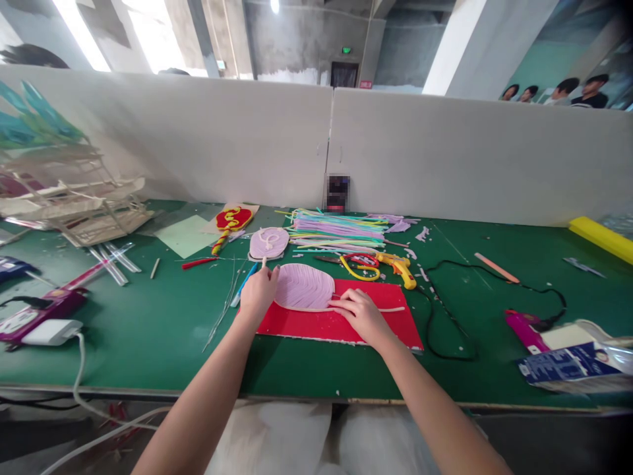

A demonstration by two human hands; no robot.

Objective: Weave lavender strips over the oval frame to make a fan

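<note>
A lilac oval piece built from rows of fuzzy strips, which look like pipe cleaners, lies on a red board. My left hand is at the oval's left edge, its fingers mostly curled, thumb by the upper rim; what they grip is hidden. At the lower right edge, my right hand pinches a pale lilac pipe cleaner that follows the rim and sticks out to the right. Behind my left hand lies a smaller lilac round piece with a loose strip on top.
Behind the board are bundled pipe cleaners, scissors and a yellow glue gun with a black cord. A red-and-yellow piece lies back left. Purple power strips stand leftward. A white partition borders the table.
</note>
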